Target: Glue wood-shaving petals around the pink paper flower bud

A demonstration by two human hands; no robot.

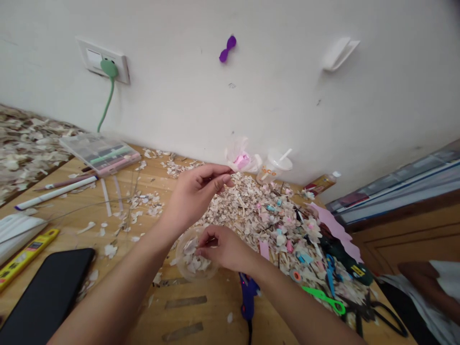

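My left hand (196,194) is raised over the heap of pale dried flakes (233,201), thumb and fingers pinched together. Whatever may be between its fingertips is too small to make out. Lower down, my right hand (228,247) reaches into a clear plastic bowl (183,268) with its fingers closed at the pale, petal-like flakes (196,261) inside. I cannot tell whether a flake is caught between them. A blue glue gun (247,294) lies just below my right wrist, its cord running toward the near edge.
On the left are a black phone (50,292), a yellow box cutter (28,258) and a marker case (104,155). Green scissors (325,299) and black scissors (370,309) lie right. A lidded cup (273,167) stands by the wall. A person's arm (431,287) shows far right.
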